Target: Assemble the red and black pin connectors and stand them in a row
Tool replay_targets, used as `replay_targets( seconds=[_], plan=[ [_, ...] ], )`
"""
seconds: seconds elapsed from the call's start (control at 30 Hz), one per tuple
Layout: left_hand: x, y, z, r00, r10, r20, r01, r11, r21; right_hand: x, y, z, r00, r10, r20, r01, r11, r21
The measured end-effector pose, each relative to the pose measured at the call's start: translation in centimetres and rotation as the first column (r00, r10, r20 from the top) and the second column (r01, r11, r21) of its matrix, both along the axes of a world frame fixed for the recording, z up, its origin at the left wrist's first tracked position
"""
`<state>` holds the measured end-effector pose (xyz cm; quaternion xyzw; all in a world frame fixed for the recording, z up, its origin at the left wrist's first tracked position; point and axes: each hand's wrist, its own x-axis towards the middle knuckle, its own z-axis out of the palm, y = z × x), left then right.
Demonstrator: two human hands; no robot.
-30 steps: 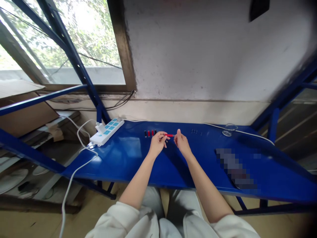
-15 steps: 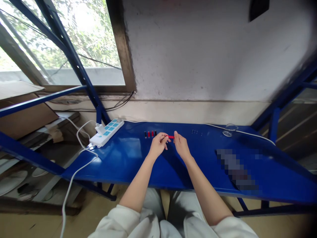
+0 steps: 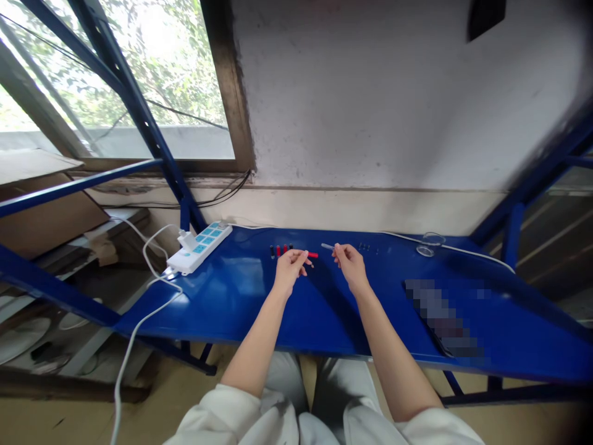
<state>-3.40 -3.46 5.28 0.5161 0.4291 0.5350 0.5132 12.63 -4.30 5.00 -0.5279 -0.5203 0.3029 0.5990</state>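
My left hand (image 3: 290,271) is closed in a pinch on a small red cylinder (image 3: 313,254), which points to the right from the fingertips. A tiny light bit shows below those fingers, too small to name. My right hand (image 3: 351,267) pinches a thin clear tube (image 3: 327,246) that sticks out to the left. Red cylinder and clear tube are apart, with a gap of blue tabletop between them. Just behind my left hand stands a short row of red and black cylinders (image 3: 278,251), partly covered by the hand.
A white power strip (image 3: 199,249) with a plug and cable lies at the left of the blue table (image 3: 222,315). Tiny clear pieces (image 3: 364,247) are behind my right hand. Clear rings (image 3: 425,251) and a pixelated dark flat object (image 3: 442,318) lie on the right.
My hands have moved apart, the right one going right. A clear tube now shows in my right fingers, while the red cylinder stays in my left.
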Motion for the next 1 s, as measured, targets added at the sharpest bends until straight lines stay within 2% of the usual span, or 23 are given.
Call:
replay_targets(
  seconds=[0.17, 0.37, 0.53, 0.73, 0.8, 0.87, 1.0],
  plan=[
    [1.0, 0.1, -0.5, 0.999, -0.051, 0.017, 0.05, 0.999, 0.006, -1.2, 0.7, -0.2, 0.994, 0.077, 0.077, -0.079, 0.996, 0.029],
    [1.0, 0.5, -0.8, 1.0, -0.02, 0.016, 0.02, 0.999, 0.039, -2.0, 0.9, -0.9, 0.949, 0.306, 0.075, -0.305, 0.952, -0.019],
    [0.9, 1.1, -1.1, 0.998, -0.057, -0.01, 0.057, 0.996, 0.064, -1.5, 1.3, -1.3, 0.931, 0.292, 0.216, -0.303, 0.953, 0.014],
    [0.9, 2.2, -1.8, 0.976, -0.204, -0.073, 0.209, 0.976, 0.064, -0.2, 2.0, -1.3, 0.868, 0.366, 0.335, -0.37, 0.927, -0.055],
    [0.8, 2.5, -2.2, 0.975, -0.199, -0.098, 0.205, 0.977, 0.055, 0.5, 2.6, -1.4, 0.853, 0.35, 0.387, -0.352, 0.933, -0.067],
    [0.7, 2.6, -2.7, 0.981, -0.145, -0.129, 0.153, 0.987, 0.052, 1.3, 3.5, -1.7, 0.852, 0.3, 0.429, -0.3, 0.951, -0.068],
    [0.2, 2.8, -3.4, 0.974, 0.021, -0.227, 0.001, 0.995, 0.098, 3.2, 6.3, -2.6, 0.868, 0.11, 0.484, -0.101, 0.994, -0.046]
  ],
)
